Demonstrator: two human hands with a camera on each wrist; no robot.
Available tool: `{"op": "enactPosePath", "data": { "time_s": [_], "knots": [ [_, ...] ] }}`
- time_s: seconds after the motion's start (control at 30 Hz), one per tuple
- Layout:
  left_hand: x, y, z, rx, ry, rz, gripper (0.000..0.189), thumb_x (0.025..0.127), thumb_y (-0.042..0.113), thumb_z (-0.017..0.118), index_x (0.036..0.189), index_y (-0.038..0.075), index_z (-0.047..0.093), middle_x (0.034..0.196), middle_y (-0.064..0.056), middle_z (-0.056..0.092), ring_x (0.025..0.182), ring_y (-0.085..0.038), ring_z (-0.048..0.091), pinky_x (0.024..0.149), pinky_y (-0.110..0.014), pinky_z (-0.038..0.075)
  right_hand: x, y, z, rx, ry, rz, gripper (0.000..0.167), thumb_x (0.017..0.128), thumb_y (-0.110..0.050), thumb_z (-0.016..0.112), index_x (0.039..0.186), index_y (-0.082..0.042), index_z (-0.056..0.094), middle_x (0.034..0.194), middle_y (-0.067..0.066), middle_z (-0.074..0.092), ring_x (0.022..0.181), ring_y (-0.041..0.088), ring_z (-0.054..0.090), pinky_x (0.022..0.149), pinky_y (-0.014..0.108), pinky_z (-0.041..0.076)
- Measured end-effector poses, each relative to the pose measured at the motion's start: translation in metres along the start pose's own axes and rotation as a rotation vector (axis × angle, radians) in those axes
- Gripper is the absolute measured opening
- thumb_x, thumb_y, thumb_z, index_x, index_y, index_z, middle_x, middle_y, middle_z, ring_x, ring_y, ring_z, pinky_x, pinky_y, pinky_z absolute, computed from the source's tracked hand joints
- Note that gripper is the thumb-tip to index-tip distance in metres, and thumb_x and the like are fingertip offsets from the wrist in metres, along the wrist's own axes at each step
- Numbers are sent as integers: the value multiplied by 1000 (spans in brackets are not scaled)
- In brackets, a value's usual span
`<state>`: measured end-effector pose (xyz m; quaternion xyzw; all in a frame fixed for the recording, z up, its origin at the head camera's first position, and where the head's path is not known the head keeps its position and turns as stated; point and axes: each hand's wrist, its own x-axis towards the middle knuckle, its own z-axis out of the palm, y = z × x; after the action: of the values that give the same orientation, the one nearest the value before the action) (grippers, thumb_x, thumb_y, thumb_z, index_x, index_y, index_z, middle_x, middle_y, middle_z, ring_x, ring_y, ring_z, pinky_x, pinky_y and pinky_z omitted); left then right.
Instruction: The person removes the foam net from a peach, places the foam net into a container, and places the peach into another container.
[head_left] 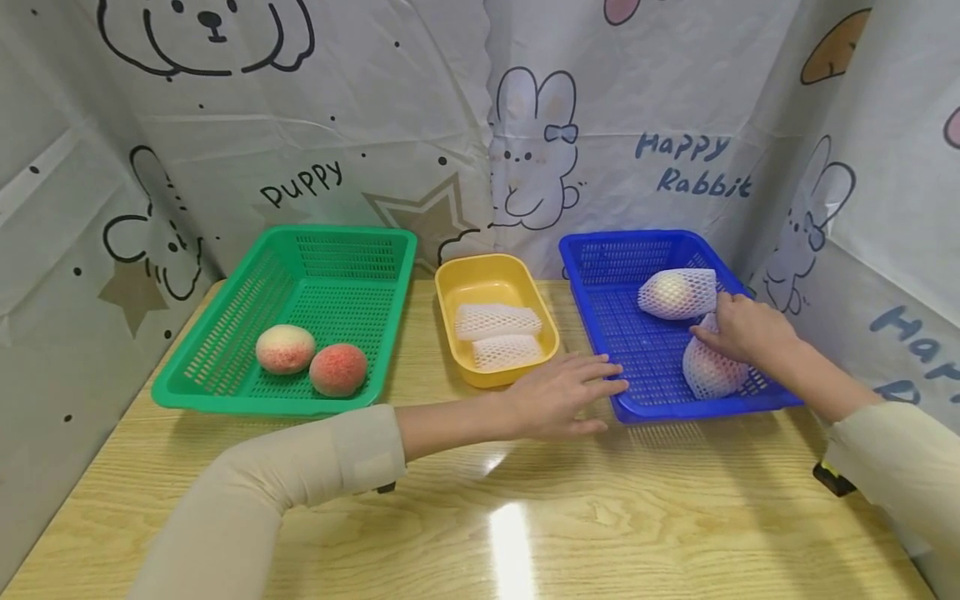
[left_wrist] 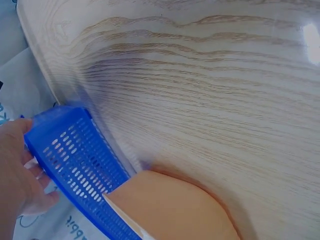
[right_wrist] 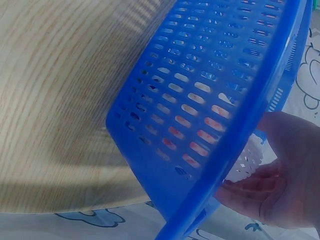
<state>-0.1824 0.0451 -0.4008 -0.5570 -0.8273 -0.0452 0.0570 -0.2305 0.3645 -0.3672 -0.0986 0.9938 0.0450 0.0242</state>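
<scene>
In the blue basket [head_left: 622, 350] at the right lie two peaches in white foam nets. My right hand [head_left: 750, 329] reaches over the basket's right side and holds the netted end of the nearer wrapped peach [head_left: 708, 371]. The right wrist view shows curled fingers at the white foam net [right_wrist: 245, 162], with red fruit showing through the basket slots. Farther back, another wrapped peach [head_left: 675, 293] lies on its side. My left hand [head_left: 562, 396] is spread palm down, its fingertips at the basket's front left rim; the left wrist view shows these fingers along the rim.
A yellow tub [head_left: 487, 265] in the middle holds two white foam nets [head_left: 497, 321]. To the left, a green basket [head_left: 273, 407] holds a pale peach [head_left: 286, 349] and a red peach [head_left: 338, 370]. A printed curtain [head_left: 420, 125] stands behind the wooden table [head_left: 420, 542].
</scene>
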Motion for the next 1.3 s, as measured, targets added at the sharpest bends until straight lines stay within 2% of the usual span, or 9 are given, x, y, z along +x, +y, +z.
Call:
{"op": "enactPosePath", "data": {
  "time_s": [0.13,0.27,0.37,0.5,0.63,0.73,0.93,1.07,1.3],
  "knots": [
    [3,-4,1,-7,45,43,54,98,42,63,143,13,55,148,-8,50,141,-24,38,120,-35,17,-3,0,-1,33,-39,59,69,96,-40,63,105,27,47,83,36,56,66,44,61,55,53,56],
    [6,-8,1,-25,83,75,50,97,41,64,138,12,61,142,-8,55,135,-24,46,117,-34,27,-6,-1,0,30,-91,98,62,96,-50,58,75,8,51,66,16,48,56,29,51,45,38,47],
    [9,-10,2,-55,94,83,47,96,39,65,135,12,63,139,-9,57,131,-24,50,114,-31,33,-7,-2,1,33,-136,124,63,95,-58,55,65,-2,50,64,10,46,57,27,50,46,36,45],
    [12,-11,2,-94,89,80,45,97,39,64,133,11,65,138,-9,57,130,-24,51,112,-28,35,-6,-3,1,69,-194,147,67,91,-62,58,70,1,56,69,13,51,62,30,52,53,44,52],
    [14,-13,3,-129,104,94,43,97,39,64,129,10,67,135,-11,58,127,-23,53,110,-26,37,-4,-4,5,107,-217,152,62,90,-58,64,68,-1,55,66,10,49,62,27,52,53,39,50],
    [15,-14,4,-157,141,109,41,96,38,65,125,9,69,132,-12,59,124,-23,54,108,-24,38,-3,-4,7,126,-218,153,61,89,-56,67,71,1,56,65,9,48,62,26,52,53,36,49],
    [17,-18,10,-200,249,144,35,92,34,71,115,8,72,125,-12,63,122,-23,57,108,-21,37,-2,-4,8,180,-217,148,65,85,-53,72,86,10,59,72,11,51,68,30,52,62,48,52],
    [18,-19,13,-228,252,153,32,93,31,72,114,7,72,124,-12,64,124,-24,57,109,-21,35,-1,-6,10,192,-225,135,64,83,-49,76,89,12,59,73,11,51,69,29,51,62,44,50],
    [19,-21,16,-267,298,175,29,92,27,76,111,6,75,120,-12,68,124,-25,58,107,-18,36,0,-6,12,198,-262,139,78,83,-46,77,107,23,52,86,25,60,79,38,55,78,58,52]
  ]
}}
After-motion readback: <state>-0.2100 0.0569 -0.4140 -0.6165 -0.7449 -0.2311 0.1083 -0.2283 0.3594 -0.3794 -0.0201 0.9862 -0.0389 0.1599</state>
